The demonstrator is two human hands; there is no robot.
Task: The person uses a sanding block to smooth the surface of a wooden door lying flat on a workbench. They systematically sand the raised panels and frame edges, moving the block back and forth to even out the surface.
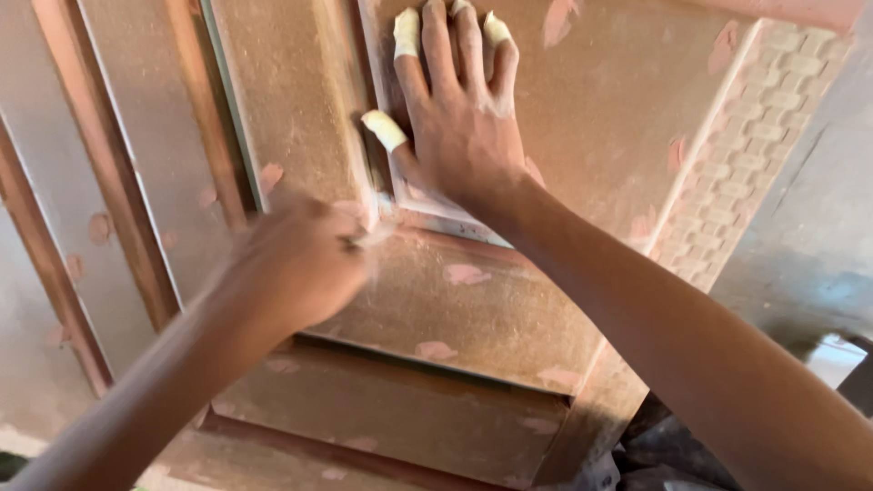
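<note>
A brown panelled wooden door [509, 309] fills the view, dusty and dotted with pinkish filler patches. My right hand [459, 118] lies flat on a raised panel, fingers spread, with pale tape wrapped round several fingertips. My left hand [296, 259] is blurred with motion, closed against the moulding edge [436, 218] just below the right thumb. A small pale scrap shows at its fingertips; I cannot tell what it is.
A carved basket-weave strip [746, 155] runs along the door's right side. A grey wall [809, 245] stands to the right. Dark rubble-like objects [673, 455] lie at the bottom right, with a pale patch [837, 359] beside them.
</note>
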